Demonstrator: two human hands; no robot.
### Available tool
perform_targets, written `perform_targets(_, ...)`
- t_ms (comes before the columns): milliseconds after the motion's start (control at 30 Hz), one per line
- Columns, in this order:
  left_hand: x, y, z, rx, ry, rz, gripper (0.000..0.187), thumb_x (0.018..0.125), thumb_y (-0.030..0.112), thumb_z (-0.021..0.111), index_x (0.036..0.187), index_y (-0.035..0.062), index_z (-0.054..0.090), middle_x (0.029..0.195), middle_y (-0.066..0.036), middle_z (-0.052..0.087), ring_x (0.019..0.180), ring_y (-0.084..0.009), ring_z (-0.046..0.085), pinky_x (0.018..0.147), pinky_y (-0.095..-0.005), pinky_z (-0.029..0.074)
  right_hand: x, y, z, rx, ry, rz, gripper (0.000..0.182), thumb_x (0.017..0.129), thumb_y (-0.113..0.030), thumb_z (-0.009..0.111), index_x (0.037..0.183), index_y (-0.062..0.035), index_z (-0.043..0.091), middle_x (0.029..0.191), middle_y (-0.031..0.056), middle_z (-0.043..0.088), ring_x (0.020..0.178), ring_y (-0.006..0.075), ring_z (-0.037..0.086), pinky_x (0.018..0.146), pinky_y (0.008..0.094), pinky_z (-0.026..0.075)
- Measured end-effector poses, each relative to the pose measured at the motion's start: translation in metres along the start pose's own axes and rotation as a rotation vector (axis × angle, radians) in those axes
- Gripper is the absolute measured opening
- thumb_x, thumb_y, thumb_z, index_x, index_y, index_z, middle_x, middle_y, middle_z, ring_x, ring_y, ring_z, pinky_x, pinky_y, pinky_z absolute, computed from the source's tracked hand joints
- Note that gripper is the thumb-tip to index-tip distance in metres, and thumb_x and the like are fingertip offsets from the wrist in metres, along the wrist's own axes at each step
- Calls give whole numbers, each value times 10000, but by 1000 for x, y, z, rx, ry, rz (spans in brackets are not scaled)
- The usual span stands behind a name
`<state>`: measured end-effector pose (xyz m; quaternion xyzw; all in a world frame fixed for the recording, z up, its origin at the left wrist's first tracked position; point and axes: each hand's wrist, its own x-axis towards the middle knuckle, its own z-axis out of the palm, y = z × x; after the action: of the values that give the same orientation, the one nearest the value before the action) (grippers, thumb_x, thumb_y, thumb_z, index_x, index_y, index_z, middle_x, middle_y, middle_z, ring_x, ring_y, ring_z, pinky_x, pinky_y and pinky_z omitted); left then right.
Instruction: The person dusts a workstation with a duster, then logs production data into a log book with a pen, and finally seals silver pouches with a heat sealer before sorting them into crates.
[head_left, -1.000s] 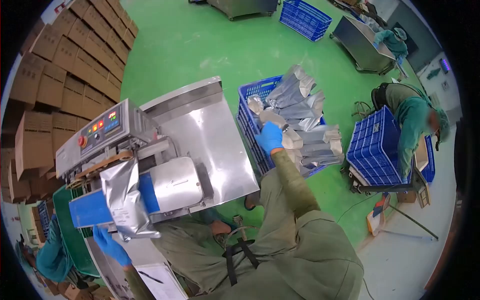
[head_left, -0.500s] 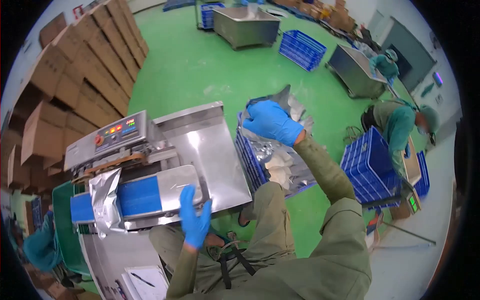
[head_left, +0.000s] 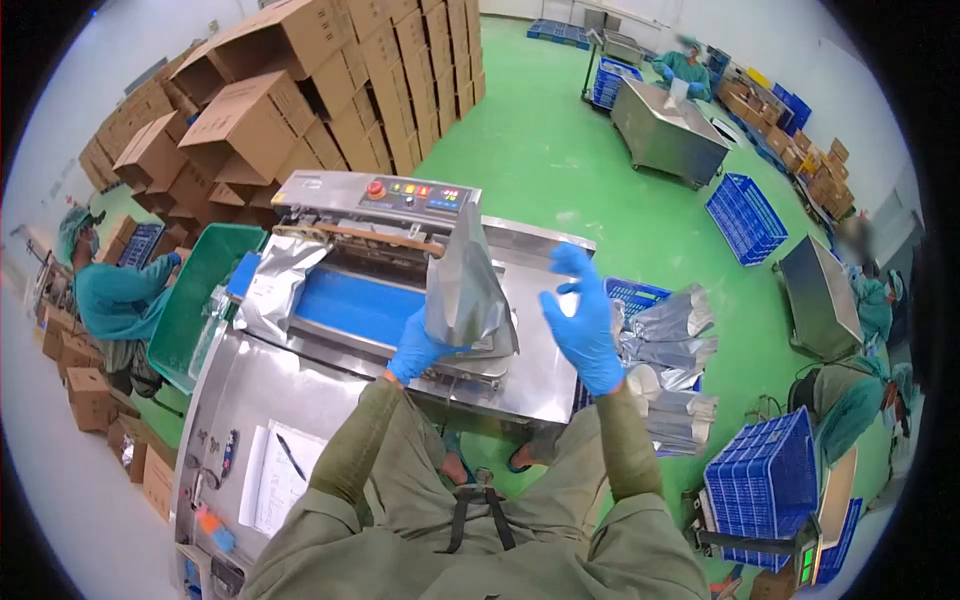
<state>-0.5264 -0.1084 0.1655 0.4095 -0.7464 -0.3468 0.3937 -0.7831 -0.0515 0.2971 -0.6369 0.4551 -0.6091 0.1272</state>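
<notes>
Steadying a silver bag [head_left: 465, 290] at the near-right end of a blue belt [head_left: 355, 303], a worker's gloved left hand [head_left: 420, 345] grips it low on its left side, some fingers hidden by the foil. The right hand [head_left: 583, 325] is open and holds nothing, fingers spread, apart from the bag above the steel worktop [head_left: 540, 385]. The step in hand appears to be positioning the bag beside the control panel [head_left: 410, 194]; the next move calls for firm support low down and an even top edge, as the thin film looks apt to crease. The bag stands roughly upright, glossy and tapering towards its top. A second bag [head_left: 275, 290], crinkled and printed, lies across the belt's far-left end. More foil bags [head_left: 668, 330], long and ridged, fill a blue plastic basket [head_left: 635, 293].
</notes>
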Motion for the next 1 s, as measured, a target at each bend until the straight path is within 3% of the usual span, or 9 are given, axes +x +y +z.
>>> perform_targets(100, -11, 7, -8, -104, -114, -53, 611, 808, 208, 793, 1339, 40, 541, 1255, -137, 633, 1116, -242, 619, 945, -357, 503, -24, 37, 37, -98, -239, 114, 266, 854, -193, 695, 1095, -100, 634, 1039, 108, 674, 842, 278, 664, 691, 377, 539)
perform_targets(233, -2, 28, -50, -105, -169, 62, 532, 854, 155, 720, 1343, 42, 544, 1171, -112, 660, 1013, -216, 643, 870, -347, 520, -10, 54, 33, -344, -345, -114, 135, 899, -185, 649, 967, -82, 594, 872, 114, 627, 705, 318, 621, 608, 402, 510)
perform_targets(400, 18, 66, -62, 562, -28, 422, 206, 919, 249, 641, 913, 66, 546, 834, -86, 587, 779, -311, 606, 630, -406, 509, -17, 68, 7, -623, -390, -394, 161, 913, -213, 625, 863, -77, 553, 749, 115, 541, 657, 323, 572, 582, 430, 481)
perform_targets(533, 7, 42, -90, 1114, -116, 496, 172, 835, 216, 685, 965, 127, 618, 899, -63, 647, 824, -252, 643, 647, -392, 515, -37, 83, -32, -712, -450, -535, 127, 874, -160, 652, 876, -78, 554, 866, 85, 595, 796, 296, 612, 629, 386, 504)
perform_targets(633, 5, 45, -71, 735, 259, 701, 327, 791, 140, 708, 1113, 99, 665, 1074, -92, 686, 889, -246, 652, 649, -345, 522, -36, 59, -22, -395, -149, -498, 168, 861, -87, 670, 1016, -80, 606, 1018, 102, 648, 888, 294, 643, 667, 366, 527)
perform_targets(767, -1, 48, -12, -305, 524, -8, 137, 906, 55, 664, 1024, 5, 711, 820, -36, 677, 669, -84, 600, 558, -251, 453, -63, 51, 1, -87, -57, 125, 143, 895, -77, 676, 1029, -29, 684, 908, 119, 685, 774, 214, 628, 683, 298, 471)
perform_targets(800, 7, 75, -14, -276, 531, -10, 157, 952, 114, 638, 928, -21, 714, 662, 21, 592, 590, -20, 492, 525, -226, 389, -61, 43, 0, -174, 2, 112, 126, 924, -120, 664, 924, 3, 692, 708, 91, 641, 589, 149, 568, 542, 273, 428)
perform_targets(900, 36, 59, -20, -358, 261, -382, 199, 910, 133, 658, 804, -33, 690, 627, 29, 579, 569, -39, 469, 508, -250, 376, -55, 41, 7, 112, 128, 481, 205, 945, -160, 618, 892, 27, 685, 675, 62, 621, 604, 109, 522, 545, 281, 409)
perform_targets(1000, 49, -46, 11, -161, 302, -324, 251, 839, 148, 681, 660, -21, 633, 562, -2, 550, 510, -92, 477, 489, -320, 391, -63, 105, 28, 127, 81, 602, 269, 932, -200, 607, 839, 41, 683, 639, 45, 600, 613, 104, 513, 591, 300, 422)
